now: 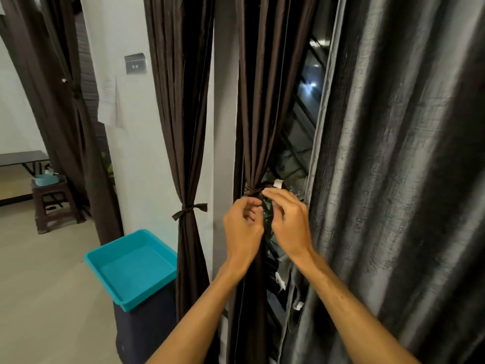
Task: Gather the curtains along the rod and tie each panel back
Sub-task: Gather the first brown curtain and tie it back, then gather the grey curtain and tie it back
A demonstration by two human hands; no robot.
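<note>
A dark brown curtain panel (265,106) hangs in front of me, bunched at waist height by a brown fabric tie (252,191) with a white tag above it. My left hand (242,228) and my right hand (287,224) are both raised just below the knot, fingers curled and pinching the dark ends of the tie between them. To the left, another brown panel (181,101) hangs gathered, with a knotted tie (189,209) around it. A third gathered panel (68,95) hangs at the far left.
A wide grey curtain (399,166) fills the right side. Window bars (301,132) show behind the panel. A teal tray (132,266) rests on a dark bin at lower left. A brown stool (53,203) with a teal basket stands further back.
</note>
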